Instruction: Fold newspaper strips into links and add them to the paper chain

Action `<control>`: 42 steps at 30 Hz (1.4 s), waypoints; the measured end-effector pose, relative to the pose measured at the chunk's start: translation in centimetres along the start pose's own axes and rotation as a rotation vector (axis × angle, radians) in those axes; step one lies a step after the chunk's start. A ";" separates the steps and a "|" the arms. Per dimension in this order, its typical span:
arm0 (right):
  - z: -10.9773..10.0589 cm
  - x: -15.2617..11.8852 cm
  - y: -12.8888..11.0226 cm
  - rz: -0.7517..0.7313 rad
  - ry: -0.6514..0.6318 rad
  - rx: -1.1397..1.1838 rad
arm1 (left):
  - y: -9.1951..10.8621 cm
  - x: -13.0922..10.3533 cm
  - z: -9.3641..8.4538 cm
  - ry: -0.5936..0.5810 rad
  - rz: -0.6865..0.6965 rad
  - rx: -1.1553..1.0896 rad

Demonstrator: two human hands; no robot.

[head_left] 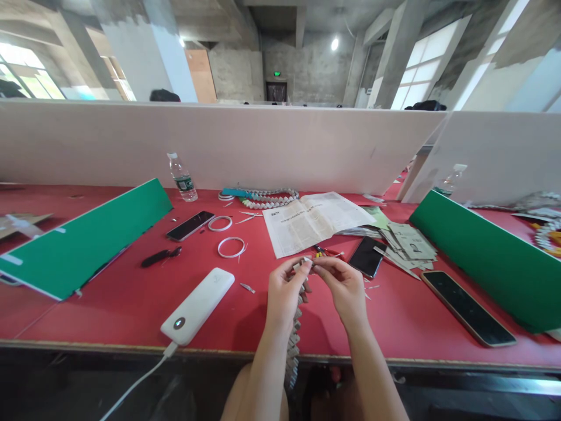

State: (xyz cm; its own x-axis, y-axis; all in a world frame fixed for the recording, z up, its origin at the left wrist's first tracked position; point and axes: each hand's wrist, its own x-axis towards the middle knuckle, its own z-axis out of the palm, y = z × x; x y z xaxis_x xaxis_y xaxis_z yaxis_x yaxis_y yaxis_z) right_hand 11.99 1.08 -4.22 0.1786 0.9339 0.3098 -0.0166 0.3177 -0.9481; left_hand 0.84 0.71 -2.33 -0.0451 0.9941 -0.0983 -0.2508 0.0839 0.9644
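Observation:
Both hands meet above the red table, close to its front edge. My left hand (283, 289) pinches the upper end of a folded-paper chain (294, 339), a grey zigzag strip that hangs down past the table edge toward my lap. Right beside it, my right hand (344, 286) has thumb and fingertips pressed together at the same end of the chain. A small white folded piece (308, 261) shows between the fingertips. Just beyond the hands lie pliers (322, 251) with red and yellow handles, partly hidden by my fingers.
A white power bank (199, 307) with a cable lies left, near white tape rings (231, 247) and a phone (190, 225). Newspaper (315, 219), paper strips (412, 242) and phones (467, 307) lie beyond and right. Green boards (92, 240) flank both sides; a bottle (182, 178) stands behind.

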 end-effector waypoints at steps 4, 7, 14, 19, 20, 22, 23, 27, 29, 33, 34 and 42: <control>0.0 -0.1 0.1 -0.033 -0.013 0.004 | -0.2 0.0 0.1 0.007 0.001 0.031; -0.2 -0.1 0.3 -0.028 -0.061 0.019 | -0.3 0.0 0.1 -0.001 0.010 0.047; -0.7 0.1 0.4 -0.099 -0.145 -0.159 | -0.3 0.1 0.0 -0.056 0.007 0.091; -1.3 0.3 0.2 -0.044 -0.123 -0.165 | -0.5 0.3 -0.1 -0.005 -0.027 -0.086; -1.4 0.2 0.1 -0.012 -0.135 -0.116 | -0.5 0.3 -0.1 0.009 -0.042 -0.120; -1.4 0.0 -0.2 0.061 -0.218 0.005 | -0.4 0.3 -0.2 0.029 -0.085 -0.191; -1.3 -0.1 -0.4 0.097 -0.286 0.064 | -0.4 0.3 -0.2 0.041 -0.112 -0.226; -0.4 -0.6 -0.6 0.139 -0.462 0.123 | -0.6 0.5 0.0 0.107 -0.143 -0.292; 0.2 -0.6 -0.3 0.060 -0.407 0.015 | -0.9 0.5 0.3 0.112 -0.121 -0.298; 1.2 -0.4 0.5 -0.148 -0.320 -0.219 | -1.2 0.5 0.9 0.139 -0.110 -0.369; 1.4 -0.4 0.6 -0.195 -0.323 -0.265 | -1.1 0.5 1.0 0.159 -0.125 -0.401; 4.1 -1.7 0.7 -0.217 -0.156 -0.195 | 0.4 0.4 -0.3 0.136 -0.106 -0.728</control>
State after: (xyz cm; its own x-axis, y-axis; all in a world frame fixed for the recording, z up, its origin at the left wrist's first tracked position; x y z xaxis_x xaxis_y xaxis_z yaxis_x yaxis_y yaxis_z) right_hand 7.69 0.39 -5.11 0.0040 0.8664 0.4993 0.1966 0.4889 -0.8499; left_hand 0.46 1.17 -2.01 -0.0922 0.9620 -0.2570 -0.8351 0.0659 0.5461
